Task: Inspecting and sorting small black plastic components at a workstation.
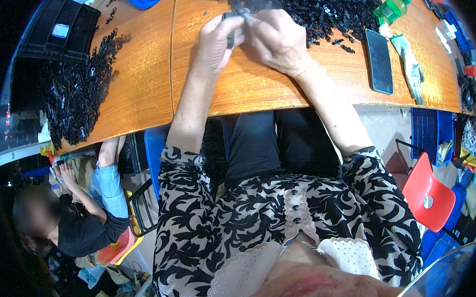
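Note:
My left hand (215, 45) and my right hand (281, 42) are close together above the far part of the table, fingers pinched toward each other. In the left hand's closed fingers is a small dark grey piece (230, 39); its exact kind is hard to see. The right hand's fingers are curled tight, and what they hold is hidden and blurred at the fingertips. Just beyond the hands lies a large heap of small black plastic parts (334, 16), with a few strays at its near edge.
On the wooden table (146, 54), a phone (379, 62), a work glove (409, 65) and a green bottle (391, 10) lie to the right. Another black heap (81, 91) and a black crate (57, 32) stand left. A co-worker (86, 216) sits lower left; a red chair (429, 193) stands right.

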### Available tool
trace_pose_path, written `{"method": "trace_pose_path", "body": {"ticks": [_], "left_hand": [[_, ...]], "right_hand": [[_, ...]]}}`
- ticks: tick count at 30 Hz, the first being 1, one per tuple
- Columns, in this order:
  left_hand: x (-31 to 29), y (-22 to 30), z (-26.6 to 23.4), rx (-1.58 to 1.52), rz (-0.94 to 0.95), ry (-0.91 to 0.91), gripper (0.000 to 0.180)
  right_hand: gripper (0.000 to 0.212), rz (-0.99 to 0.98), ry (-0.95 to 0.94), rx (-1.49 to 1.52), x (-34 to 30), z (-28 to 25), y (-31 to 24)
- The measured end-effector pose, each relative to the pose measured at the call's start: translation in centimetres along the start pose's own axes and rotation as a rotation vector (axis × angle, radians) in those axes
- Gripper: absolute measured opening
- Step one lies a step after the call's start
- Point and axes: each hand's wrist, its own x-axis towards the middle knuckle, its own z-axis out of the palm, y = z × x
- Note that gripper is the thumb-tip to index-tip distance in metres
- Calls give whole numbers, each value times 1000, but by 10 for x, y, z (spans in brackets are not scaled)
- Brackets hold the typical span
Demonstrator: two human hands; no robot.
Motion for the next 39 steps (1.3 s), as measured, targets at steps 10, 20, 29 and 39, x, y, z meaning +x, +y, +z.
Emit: {"method": "trace_pose_path", "body": {"ticks": [10, 20, 29, 39], "left_hand": [[9, -2, -23, -25, -54, 194, 14], [79, 50, -20, 1050, 277, 204, 25], [80, 23, -41, 1710, 665, -210, 36], [28, 22, -41, 225, 59, -41, 34]], "right_hand": [[44, -48, -254, -23, -6, 13, -7], [14, 204, -352, -306, -19, 13, 25], [13, 145, -210, -166, -18, 21, 20], [11, 123, -393, -119, -13, 22, 17]]}}
